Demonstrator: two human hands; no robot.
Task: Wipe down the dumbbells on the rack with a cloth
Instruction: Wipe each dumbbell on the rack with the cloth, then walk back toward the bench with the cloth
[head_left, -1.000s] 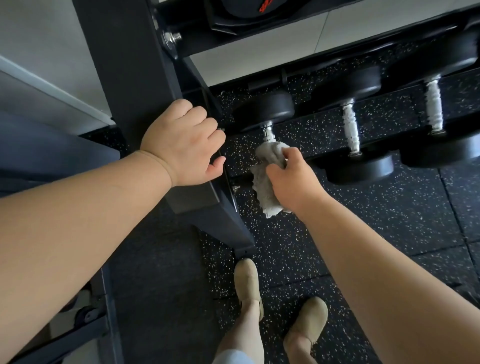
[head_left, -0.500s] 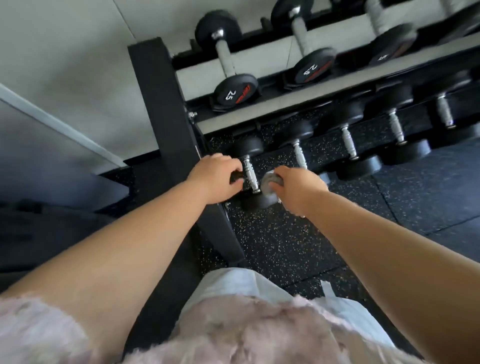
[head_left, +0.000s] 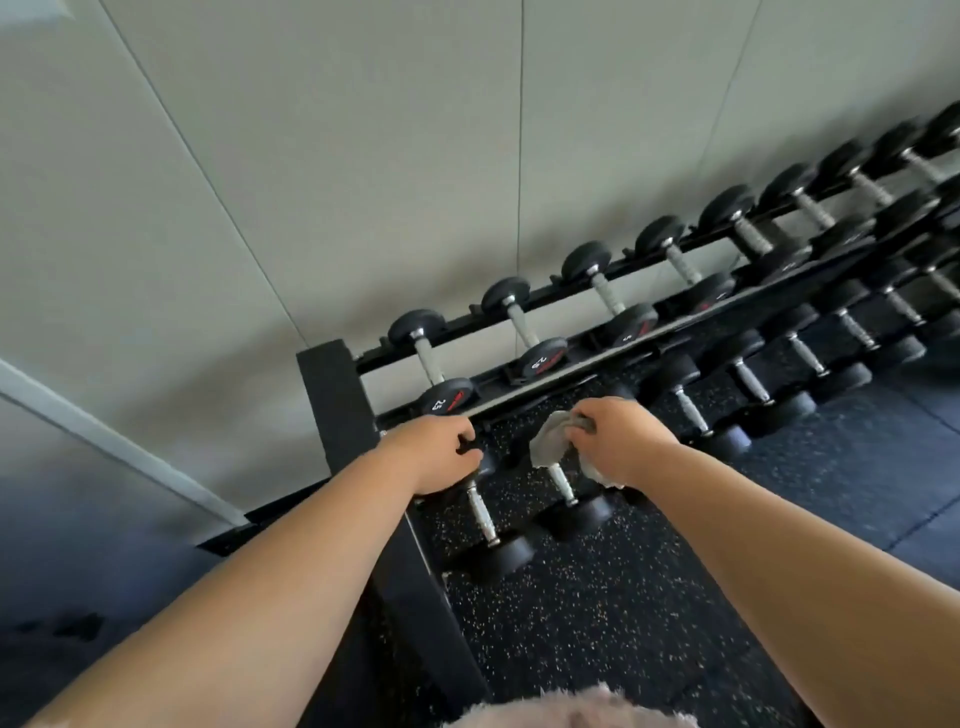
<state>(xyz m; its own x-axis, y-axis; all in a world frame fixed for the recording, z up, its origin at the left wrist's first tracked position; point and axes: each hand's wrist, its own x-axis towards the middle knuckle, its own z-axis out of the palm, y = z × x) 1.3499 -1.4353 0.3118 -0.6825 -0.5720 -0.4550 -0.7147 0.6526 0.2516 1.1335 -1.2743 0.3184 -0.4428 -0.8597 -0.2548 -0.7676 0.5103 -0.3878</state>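
A black dumbbell rack holds two rows of black dumbbells with silver handles. My right hand grips a grey cloth and holds it against the far end of the second lower-row dumbbell. My left hand curls round the far head of the leftmost lower-row dumbbell, beside the rack's upright. The upper row starts with a dumbbell marked 2.5.
A pale panelled wall rises behind the rack. Black speckled rubber flooring lies under and in front of it. More dumbbells run off to the right on both tiers. Pale fuzzy clothing shows at the bottom edge.
The view has lifted and pulled back, showing the whole rack. My right hand has moved with the cloth from the first lower dumbbell to the second. My left hand has left the upright and holds the first dumbbell.
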